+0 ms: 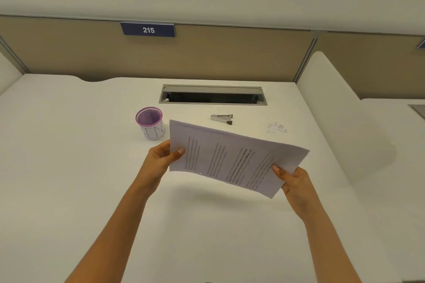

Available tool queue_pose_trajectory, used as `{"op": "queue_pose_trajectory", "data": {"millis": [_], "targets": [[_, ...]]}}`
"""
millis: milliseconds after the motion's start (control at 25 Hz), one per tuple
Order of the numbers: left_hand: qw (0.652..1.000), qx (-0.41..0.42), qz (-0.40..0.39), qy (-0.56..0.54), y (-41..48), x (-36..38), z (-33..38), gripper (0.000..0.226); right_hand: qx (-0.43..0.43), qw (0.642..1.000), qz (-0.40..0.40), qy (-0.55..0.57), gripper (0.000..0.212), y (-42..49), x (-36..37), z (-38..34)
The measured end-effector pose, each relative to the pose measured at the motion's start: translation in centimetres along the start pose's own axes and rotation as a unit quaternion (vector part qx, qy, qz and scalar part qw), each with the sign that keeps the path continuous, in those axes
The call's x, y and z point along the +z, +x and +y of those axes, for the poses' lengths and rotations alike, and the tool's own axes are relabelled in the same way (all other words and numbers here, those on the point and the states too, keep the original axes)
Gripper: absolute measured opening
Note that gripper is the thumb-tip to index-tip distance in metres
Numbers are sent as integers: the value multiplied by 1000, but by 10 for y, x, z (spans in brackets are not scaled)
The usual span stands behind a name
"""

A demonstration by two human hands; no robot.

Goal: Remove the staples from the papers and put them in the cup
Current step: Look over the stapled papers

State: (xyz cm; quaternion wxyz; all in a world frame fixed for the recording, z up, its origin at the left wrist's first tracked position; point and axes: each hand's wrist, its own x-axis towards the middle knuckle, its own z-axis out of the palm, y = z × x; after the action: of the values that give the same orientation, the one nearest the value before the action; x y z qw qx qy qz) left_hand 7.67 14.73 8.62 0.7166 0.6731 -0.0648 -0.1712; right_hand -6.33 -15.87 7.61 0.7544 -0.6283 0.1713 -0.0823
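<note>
You hold the papers (230,158) off the tabletop (69,167), just right of the cup (150,125) and nearer you than it. Their long axis runs from beside the cup down toward your right. The printed lines cross the short way, so the page lies sideways to you. Your left hand (161,156) pinches the short edge nearest the cup, thumb on top. Your right hand (292,179) pinches the opposite end the same way. The cup stands upright. The staple remover (222,119) lies right of the cup, and the loose staples (276,128) lie farther right.
</note>
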Motion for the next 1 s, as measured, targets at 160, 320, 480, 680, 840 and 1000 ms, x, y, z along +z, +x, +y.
{"op": "queue_pose_trajectory", "data": {"millis": [160, 320, 480, 680, 840, 1000], "targets": [[1000, -4, 13, 0, -6, 2, -16, 28, 5, 1000, 11, 3, 62, 0, -3, 8], [998, -41, -17, 36, -14, -1, -36, 33, 39, 999, 9, -29, 52, -3, -12, 28], [996, -70, -19, 48, -14, 0, -47, 25, 75, 996, 7, -45, 45, -5, -14, 45], [996, -66, -13, 58, -12, 7, -47, 21, 68, 996, 11, -55, 52, -2, -10, 46], [996, -66, -7, 52, -10, 8, -43, 19, 53, 996, 14, -73, 40, 5, -12, 36], [996, -77, 23, 35, -5, 10, -41, 17, 46, 996, -12, -79, 31, 13, -13, 18]]}}
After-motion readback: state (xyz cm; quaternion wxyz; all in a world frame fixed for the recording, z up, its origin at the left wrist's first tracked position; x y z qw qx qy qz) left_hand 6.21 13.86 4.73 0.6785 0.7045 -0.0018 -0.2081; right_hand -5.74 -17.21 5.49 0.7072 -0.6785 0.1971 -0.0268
